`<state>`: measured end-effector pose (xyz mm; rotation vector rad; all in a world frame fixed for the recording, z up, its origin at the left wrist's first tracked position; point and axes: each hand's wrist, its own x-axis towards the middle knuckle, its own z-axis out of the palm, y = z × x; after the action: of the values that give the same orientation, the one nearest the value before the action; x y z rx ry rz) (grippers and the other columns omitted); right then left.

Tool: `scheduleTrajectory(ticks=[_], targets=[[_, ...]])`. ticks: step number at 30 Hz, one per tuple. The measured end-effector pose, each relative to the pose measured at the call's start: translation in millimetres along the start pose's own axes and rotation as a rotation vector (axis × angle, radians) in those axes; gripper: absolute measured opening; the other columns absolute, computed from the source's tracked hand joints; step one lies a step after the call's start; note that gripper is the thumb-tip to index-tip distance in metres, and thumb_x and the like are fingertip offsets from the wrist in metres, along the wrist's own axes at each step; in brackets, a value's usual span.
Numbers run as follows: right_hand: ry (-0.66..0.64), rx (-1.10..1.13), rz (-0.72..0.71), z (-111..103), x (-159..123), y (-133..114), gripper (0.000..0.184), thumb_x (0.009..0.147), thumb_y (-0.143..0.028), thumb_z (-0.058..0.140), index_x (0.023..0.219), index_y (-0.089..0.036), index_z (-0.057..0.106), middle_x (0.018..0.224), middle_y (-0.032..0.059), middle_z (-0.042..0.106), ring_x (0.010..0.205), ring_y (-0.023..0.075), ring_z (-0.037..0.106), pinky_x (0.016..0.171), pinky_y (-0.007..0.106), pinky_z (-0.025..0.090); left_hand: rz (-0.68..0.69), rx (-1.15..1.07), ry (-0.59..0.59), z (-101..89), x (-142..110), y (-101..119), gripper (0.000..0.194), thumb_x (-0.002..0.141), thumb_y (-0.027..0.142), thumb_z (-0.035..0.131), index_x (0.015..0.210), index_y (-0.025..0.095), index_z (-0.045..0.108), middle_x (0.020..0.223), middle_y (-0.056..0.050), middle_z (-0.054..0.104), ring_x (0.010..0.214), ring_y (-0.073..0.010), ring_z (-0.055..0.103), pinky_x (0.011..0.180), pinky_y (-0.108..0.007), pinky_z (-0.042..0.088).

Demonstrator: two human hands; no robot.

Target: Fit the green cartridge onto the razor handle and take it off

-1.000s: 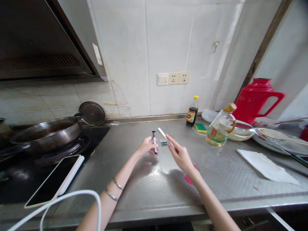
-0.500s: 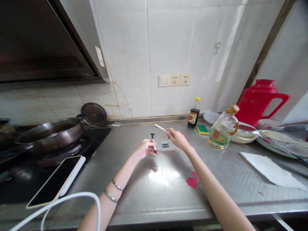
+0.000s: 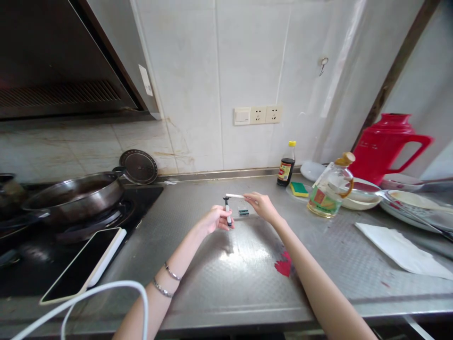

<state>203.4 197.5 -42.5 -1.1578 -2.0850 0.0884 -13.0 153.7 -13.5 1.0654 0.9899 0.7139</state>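
Razor (image 3: 228, 215) in left hand (image 3: 216, 219), white stick (image 3: 235, 196) in right hand (image 3: 262, 206), above steel counter (image 3: 198, 302), tiled wall (image 3: 184, 71) behind.

Kitchen, shown by pan (image 3: 76, 193) on cooktop (image 3: 148, 200).

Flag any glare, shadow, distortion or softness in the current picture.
Head view: white glare on the steel counter; soft shadow below the left hand; red thermos leaning, likely wide-lens distortion; underside of the range hood dark; sauce bottle label too soft to read.
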Motion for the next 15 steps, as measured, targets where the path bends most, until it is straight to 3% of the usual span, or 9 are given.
scheduleTrajectory(ticks=[7, 11, 15], targets=[[-0.012, -0.080, -0.009, -1.2, 0.7, -2.9, 0.032, 0.090, -0.038, 0.041, 0.110, -0.028, 0.063, 0.084, 0.0053, 0.065, 0.077, 0.0163, 0.058, 0.071, 0.027, 0.035, -0.015, 0.022, -0.016, -4.0, 3.4, -3.9, 0.013, 0.075, 0.014, 0.056, 0.086, 0.011, 0.049, 0.062, -0.007, 0.064, 0.053, -0.0193, 0.065, 0.040, -0.021, 0.048], [0.071, -0.195, 0.030, -0.5, 0.8, -2.9, 0.029, 0.090, -0.036, 0.042, 0.108, -0.028, 0.064, 0.085, 0.0061, 0.065, 0.081, 0.0176, 0.057, 0.076, 0.031, 0.030, -0.025, 0.034, -0.022, -5.4, 5.1, -5.0, 0.014, 0.074, 0.014, 0.057, 0.086, 0.012, 0.049, 0.062, -0.006, 0.064, 0.053, -0.0202, 0.066, 0.040, -0.021, 0.048], [0.093, -0.162, 0.025, 1.2, 1.1, -1.7, 0.029, 0.090, -0.036, 0.043, 0.108, -0.028, 0.064, 0.085, 0.0053, 0.065, 0.081, 0.0169, 0.057, 0.078, 0.031, 0.028, -0.022, 0.039, -0.032, -4.8, 5.2, -5.1, 0.018, 0.073, 0.015, 0.059, 0.087, 0.012, 0.049, 0.061, -0.006, 0.064, 0.053, -0.0205, 0.066, 0.039, -0.022, 0.048]])
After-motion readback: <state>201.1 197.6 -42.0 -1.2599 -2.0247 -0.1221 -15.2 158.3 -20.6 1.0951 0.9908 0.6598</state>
